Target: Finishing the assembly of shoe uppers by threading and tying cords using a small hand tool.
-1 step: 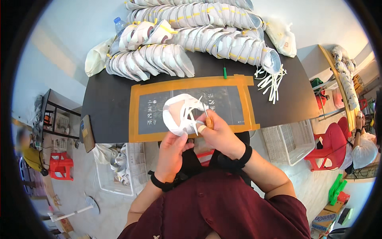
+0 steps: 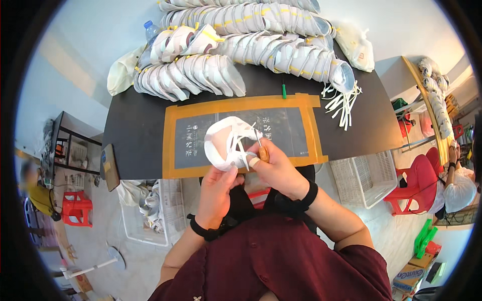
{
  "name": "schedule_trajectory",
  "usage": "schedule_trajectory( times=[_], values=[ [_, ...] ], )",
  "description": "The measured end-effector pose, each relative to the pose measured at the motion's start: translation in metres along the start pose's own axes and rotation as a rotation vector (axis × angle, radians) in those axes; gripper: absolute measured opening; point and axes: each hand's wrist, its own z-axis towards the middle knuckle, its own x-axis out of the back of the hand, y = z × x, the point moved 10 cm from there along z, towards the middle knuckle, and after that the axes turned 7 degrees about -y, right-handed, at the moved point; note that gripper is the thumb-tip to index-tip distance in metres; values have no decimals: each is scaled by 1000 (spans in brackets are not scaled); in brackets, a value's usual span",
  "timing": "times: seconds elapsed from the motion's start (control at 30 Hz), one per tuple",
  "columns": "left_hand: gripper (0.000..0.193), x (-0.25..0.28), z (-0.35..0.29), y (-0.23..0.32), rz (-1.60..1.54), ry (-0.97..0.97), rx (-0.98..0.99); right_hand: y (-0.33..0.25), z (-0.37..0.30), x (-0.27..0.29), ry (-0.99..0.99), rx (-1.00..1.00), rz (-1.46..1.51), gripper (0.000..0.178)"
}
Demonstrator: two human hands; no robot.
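Almost nothing shifts: mid-frame, my left hand [image 2: 216, 193] pinches the white shoe upper's [image 2: 212, 150] lower edge, my right hand [image 2: 281, 170] curls closed around a wooden-handled awl [image 2: 263, 154], and white laces [image 2: 235, 143] stay loosely crossed.

I work in bright, fairly even light whose source I cannot make out; the wall [image 2: 396, 30] looks pale, nearly washed out, with soft grey shadow lower down. My fingers [image 2: 228, 176] and the white shoe piece [image 2: 216, 143] look reasonably sharp. The dark surface [image 2: 133, 133] bows at its edges, a person [image 2: 39, 195] at far left is blurred, and blue-fringed blackness rings my view.
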Motion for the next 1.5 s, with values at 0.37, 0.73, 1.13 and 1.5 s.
schedule_trajectory(
  times=[0.37,0.73,1.13,1.5],
  values=[
    [26,-7,8,2,-7,-49,-84,7,-3,3,50,4,198,14],
    [26,-18,7,10,217,-43,-196,35,1,-1,124,53,701,4],
    [28,-19,9,14,310,-99,-207,36,0,-2,117,46,665,7],
    [23,-13,9,15,358,-30,-219,44,1,-5,142,96,783,8]
  ],
)
